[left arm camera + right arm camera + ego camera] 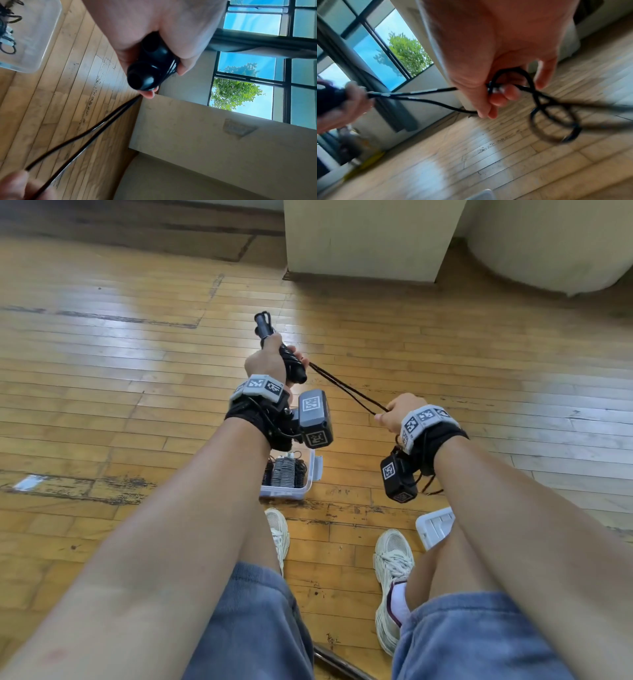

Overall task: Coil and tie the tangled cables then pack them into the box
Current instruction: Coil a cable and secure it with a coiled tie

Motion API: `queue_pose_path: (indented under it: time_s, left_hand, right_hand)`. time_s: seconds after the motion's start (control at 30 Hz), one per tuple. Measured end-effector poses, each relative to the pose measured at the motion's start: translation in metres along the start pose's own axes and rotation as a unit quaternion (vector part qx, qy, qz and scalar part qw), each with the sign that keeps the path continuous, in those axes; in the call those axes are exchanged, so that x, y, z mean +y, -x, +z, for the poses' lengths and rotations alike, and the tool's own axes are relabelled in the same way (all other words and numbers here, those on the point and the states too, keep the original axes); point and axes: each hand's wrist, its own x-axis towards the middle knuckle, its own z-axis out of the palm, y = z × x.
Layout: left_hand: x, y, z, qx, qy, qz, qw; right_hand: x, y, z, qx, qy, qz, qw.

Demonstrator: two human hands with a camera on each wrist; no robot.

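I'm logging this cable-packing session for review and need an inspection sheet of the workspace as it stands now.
Surface: worn wooden floor, scuffed.
Job's things: clear box on the floor, open, coiled cables inside; white lid beside the right shoe.
Clutter: white scrap on the floor at left.
Grippers: left hand grips black handles; right hand pinches the cord.
Cables: black cord, two strands taut between the hands, loose loop past the right hand.
Surroundings: pale pillar, windows.

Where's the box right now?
In the head view, the clear box sits on the wooden floor just below the left hand, ahead of the left shoe, already holding coiled cables.
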Motion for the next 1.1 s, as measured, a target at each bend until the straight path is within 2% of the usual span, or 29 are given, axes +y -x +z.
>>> queue_pose_path:
  time_s: [0.13, 0.23, 0.3, 0.37, 0.43, 0.5, 0.57, 0.63, 0.73, 0.83, 0.87, 0.9, 0.97, 1.03, 1.1]
  left_hand:
    - [-0.004, -0.002, -0.002, 0.016, -0.056, 0.014, 0.998]
    - [-0.01, 0.001, 0.002, -0.023, -0.138, -0.008, 0.99]
    - [-0.011, 0.005, 0.004, -0.062, -0.153, -0.026, 0.986]
    - [-0.013, 0.01, 0.007, -0.109, -0.146, -0.038, 0.982]
    - [-0.015, 0.015, 0.009, -0.159, -0.161, -0.04, 0.973]
    - [-0.016, 0.019, 0.009, -0.2, -0.188, -0.038, 0.961]
    - [-0.017, 0.021, 0.009, -0.224, -0.219, -0.039, 0.949]
    - [-0.017, 0.023, 0.009, -0.237, -0.251, -0.034, 0.938]
    - [-0.015, 0.024, 0.008, -0.243, -0.282, -0.014, 0.928]
    - [-0.014, 0.02, 0.005, -0.225, -0.306, 0.029, 0.925]
    - [-0.016, 0.018, 0.004, -0.224, -0.332, 0.053, 0.915]
    - [-0.018, 0.017, 0.003, -0.229, -0.377, 0.086, 0.893]
    - [-0.024, 0.018, 0.002, -0.24, -0.504, 0.159, 0.814]
    - [-0.033, 0.017, 0.001, -0.229, -0.604, 0.227, 0.729]
    - [-0.042, 0.014, 0.0, -0.208, -0.652, 0.273, 0.676]
  right_hand:
    - [0.003, -0.006, 0.002, 0.048, 0.003, 0.065, 0.997]
    - [0.005, -0.004, 0.004, 0.053, -0.006, 0.061, 0.997]
    - [0.003, -0.003, 0.002, 0.021, -0.008, 0.027, 0.999]
    - [-0.004, -0.002, -0.001, -0.004, -0.048, -0.049, 0.998]
    - [-0.014, 0.004, -0.003, -0.018, -0.168, -0.133, 0.977]
    - [-0.025, 0.013, -0.007, -0.016, -0.272, -0.18, 0.945]
    - [-0.031, 0.019, -0.012, 0.013, -0.34, -0.193, 0.92]
    - [-0.033, 0.022, -0.016, 0.031, -0.335, -0.215, 0.917]
    - [-0.033, 0.022, -0.013, -0.022, -0.332, -0.268, 0.904]
    - [-0.036, 0.022, -0.008, -0.042, -0.36, -0.25, 0.898]
    - [-0.036, 0.021, -0.008, -0.044, -0.355, -0.232, 0.904]
    - [-0.037, 0.022, -0.01, -0.048, -0.344, -0.212, 0.913]
    - [-0.038, 0.021, -0.013, -0.055, -0.318, -0.169, 0.931]
    - [-0.038, 0.021, -0.013, -0.074, -0.318, -0.135, 0.935]
    - [-0.038, 0.022, -0.015, -0.102, -0.342, -0.113, 0.927]
